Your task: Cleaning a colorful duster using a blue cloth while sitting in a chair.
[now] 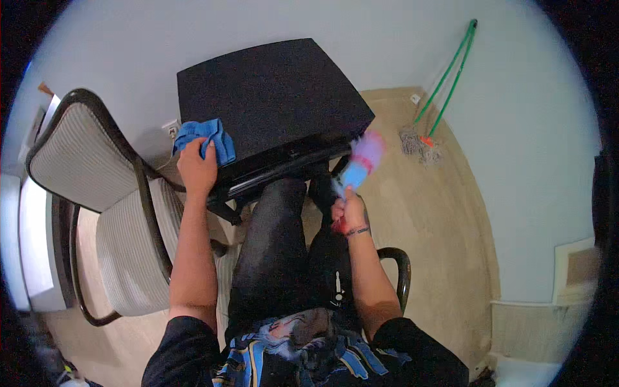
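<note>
My left hand (198, 167) grips a folded blue cloth (220, 140). It rests on the near left corner of a small black table (275, 92), whose top is dark and matte and whose front edge is glossy. Over to the right, my right hand (352, 213) is closed around the lower end of a fluffy duster (366, 157) in pink, purple and light blue. The duster looks blurred and tilts up beside the table's near right corner; whether it touches the table I cannot tell. My knees reach the table's front edge.
A chair with ribbed light upholstery (87, 155) stands close on the left. An armrest (404, 278) curves beside my right arm. Two green-handled mops (420, 145) lean against the wall at the right. A plugged wall socket (171, 127) is behind the cloth.
</note>
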Action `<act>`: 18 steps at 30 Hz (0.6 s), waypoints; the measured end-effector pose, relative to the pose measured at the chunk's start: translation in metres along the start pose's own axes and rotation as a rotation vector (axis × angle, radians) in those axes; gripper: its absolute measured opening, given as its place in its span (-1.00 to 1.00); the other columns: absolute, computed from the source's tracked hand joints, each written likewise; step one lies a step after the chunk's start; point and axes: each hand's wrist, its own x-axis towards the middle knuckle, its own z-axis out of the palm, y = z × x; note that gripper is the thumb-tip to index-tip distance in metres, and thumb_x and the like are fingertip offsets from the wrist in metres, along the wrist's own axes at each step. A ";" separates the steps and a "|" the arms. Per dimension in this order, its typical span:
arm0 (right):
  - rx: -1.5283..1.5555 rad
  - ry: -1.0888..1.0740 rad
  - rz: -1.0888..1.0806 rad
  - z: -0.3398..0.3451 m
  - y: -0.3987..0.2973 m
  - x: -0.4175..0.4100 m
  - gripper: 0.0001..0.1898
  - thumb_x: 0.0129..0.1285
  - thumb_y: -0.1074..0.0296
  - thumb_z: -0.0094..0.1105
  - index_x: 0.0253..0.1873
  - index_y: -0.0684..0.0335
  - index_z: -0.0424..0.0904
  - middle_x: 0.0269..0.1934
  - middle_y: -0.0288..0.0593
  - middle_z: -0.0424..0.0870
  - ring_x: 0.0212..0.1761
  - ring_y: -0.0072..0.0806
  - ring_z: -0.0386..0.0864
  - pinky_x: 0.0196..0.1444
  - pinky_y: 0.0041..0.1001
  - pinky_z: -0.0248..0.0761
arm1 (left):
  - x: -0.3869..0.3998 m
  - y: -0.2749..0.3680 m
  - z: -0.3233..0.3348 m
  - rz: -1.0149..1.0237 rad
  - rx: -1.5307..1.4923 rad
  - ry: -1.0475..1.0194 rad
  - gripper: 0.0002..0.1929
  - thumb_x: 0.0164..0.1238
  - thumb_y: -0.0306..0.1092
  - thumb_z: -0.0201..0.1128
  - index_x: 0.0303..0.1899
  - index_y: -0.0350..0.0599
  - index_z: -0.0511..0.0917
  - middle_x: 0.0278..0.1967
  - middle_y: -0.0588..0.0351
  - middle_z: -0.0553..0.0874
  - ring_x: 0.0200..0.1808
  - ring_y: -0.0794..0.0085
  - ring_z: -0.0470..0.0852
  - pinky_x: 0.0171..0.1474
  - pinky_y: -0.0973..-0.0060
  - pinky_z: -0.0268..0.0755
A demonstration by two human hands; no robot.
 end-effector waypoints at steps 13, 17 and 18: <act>-0.128 -0.050 -0.064 0.005 0.016 -0.010 -0.59 0.38 -0.13 -0.02 -0.19 0.15 0.50 -0.60 -0.40 0.36 -0.68 -0.62 0.26 -0.65 -0.52 0.11 | -0.012 0.012 0.009 0.133 -0.019 -0.029 -0.78 0.24 -0.25 0.23 -0.19 -0.16 0.60 -0.24 -0.03 0.67 -0.14 0.03 0.60 -0.06 0.19 0.40; -0.131 0.042 -0.165 0.005 0.024 -0.013 -0.56 0.38 -0.13 -0.01 -0.25 0.19 0.51 -0.58 -0.42 0.40 -0.64 -0.63 0.27 -0.59 -0.53 0.13 | -0.013 0.017 0.012 0.169 0.096 -0.049 -0.80 0.21 -0.27 0.23 -0.20 -0.15 0.60 -0.23 0.00 0.67 -0.14 0.04 0.59 -0.08 0.17 0.39; -0.061 -0.061 -0.110 0.004 0.025 -0.017 -0.58 0.37 -0.14 0.00 -0.21 0.16 0.50 -0.60 -0.39 0.40 -0.69 -0.61 0.29 -0.66 -0.54 0.13 | -0.011 0.017 0.012 0.181 0.101 -0.065 -0.80 0.22 -0.26 0.23 -0.21 -0.13 0.59 -0.22 0.01 0.66 -0.14 0.03 0.59 -0.08 0.17 0.39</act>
